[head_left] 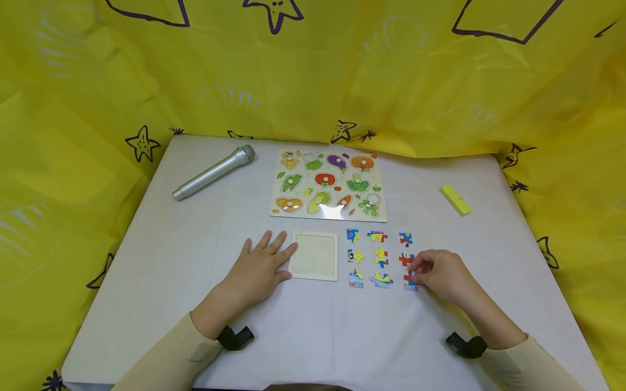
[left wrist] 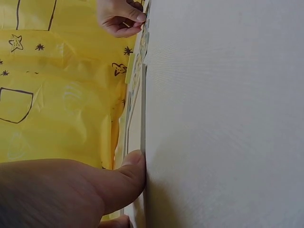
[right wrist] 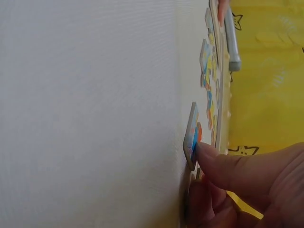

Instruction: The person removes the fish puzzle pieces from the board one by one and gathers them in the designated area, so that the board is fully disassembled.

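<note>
A small square wooden puzzle tray (head_left: 315, 255) lies flat on the white table. My left hand (head_left: 259, 269) rests beside it with fingers spread, and its thumb and fingertips touch the tray's left edge. Right of the tray, several jigsaw pieces (head_left: 381, 256) are laid out in rows and columns. My right hand (head_left: 442, 274) is at the right-hand column, where thumb and fingers pinch the lowest jigsaw piece (head_left: 409, 285). In the right wrist view that blue and red piece (right wrist: 191, 137) stands near the tabletop, its far side partly hidden by the thumb.
Behind the tray lies a vegetable peg board (head_left: 327, 184). A silver microphone (head_left: 213, 172) is at the back left, and a yellow block (head_left: 455, 200) at the back right. A yellow patterned curtain (head_left: 313, 81) hangs along the table's back and sides.
</note>
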`<state>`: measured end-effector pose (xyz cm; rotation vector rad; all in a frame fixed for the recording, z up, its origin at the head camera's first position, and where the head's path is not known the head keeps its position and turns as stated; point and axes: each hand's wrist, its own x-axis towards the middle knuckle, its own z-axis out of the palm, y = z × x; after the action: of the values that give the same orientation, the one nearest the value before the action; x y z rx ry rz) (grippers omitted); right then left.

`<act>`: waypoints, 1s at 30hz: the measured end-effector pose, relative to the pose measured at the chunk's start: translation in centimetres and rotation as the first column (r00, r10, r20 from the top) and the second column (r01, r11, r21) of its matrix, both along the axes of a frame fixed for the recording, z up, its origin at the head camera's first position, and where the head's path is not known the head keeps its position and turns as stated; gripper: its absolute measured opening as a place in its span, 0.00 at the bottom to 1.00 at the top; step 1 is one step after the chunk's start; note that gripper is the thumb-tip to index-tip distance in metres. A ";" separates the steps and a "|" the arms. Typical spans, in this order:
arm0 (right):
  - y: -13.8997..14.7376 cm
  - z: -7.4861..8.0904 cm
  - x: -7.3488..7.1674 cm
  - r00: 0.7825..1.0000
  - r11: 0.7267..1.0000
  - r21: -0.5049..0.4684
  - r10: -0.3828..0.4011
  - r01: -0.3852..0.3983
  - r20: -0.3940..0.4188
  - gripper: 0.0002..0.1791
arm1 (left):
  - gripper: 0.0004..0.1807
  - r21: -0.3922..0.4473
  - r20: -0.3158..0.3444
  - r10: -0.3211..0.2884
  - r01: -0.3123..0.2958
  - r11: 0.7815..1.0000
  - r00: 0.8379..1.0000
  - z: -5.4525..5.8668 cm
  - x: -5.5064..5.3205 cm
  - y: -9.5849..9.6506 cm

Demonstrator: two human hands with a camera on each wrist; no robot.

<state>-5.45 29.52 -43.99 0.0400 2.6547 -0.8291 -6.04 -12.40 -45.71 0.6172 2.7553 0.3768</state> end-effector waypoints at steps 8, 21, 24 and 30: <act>1.8 0.9 -1.0 0.999 0.992 -0.119 -0.034 0.034 0.000 0.11 | 0.39 0.015 -0.002 -0.002 0.002 1.000 1.000 0.0 -0.3 -0.1; 3.2 4.4 -2.9 0.989 0.988 -0.144 -0.081 0.063 -0.123 0.22 | 0.39 0.132 0.037 -0.004 -0.001 0.991 0.999 1.3 -1.9 -2.0; 2.7 5.6 -3.2 0.968 0.996 -0.069 -0.067 0.052 -0.241 0.21 | 0.39 0.107 -0.033 0.040 -0.036 0.994 0.999 2.6 -2.7 -2.7; 0.7 7.5 -3.8 0.903 0.997 -0.011 -0.078 0.082 -0.422 0.28 | 0.43 0.094 -0.171 0.189 -0.175 0.980 0.967 5.3 -4.4 -4.3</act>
<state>-9.21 30.24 -36.48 -0.0337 3.0804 -0.9453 -10.39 -16.71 -40.38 0.4359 2.9934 0.4939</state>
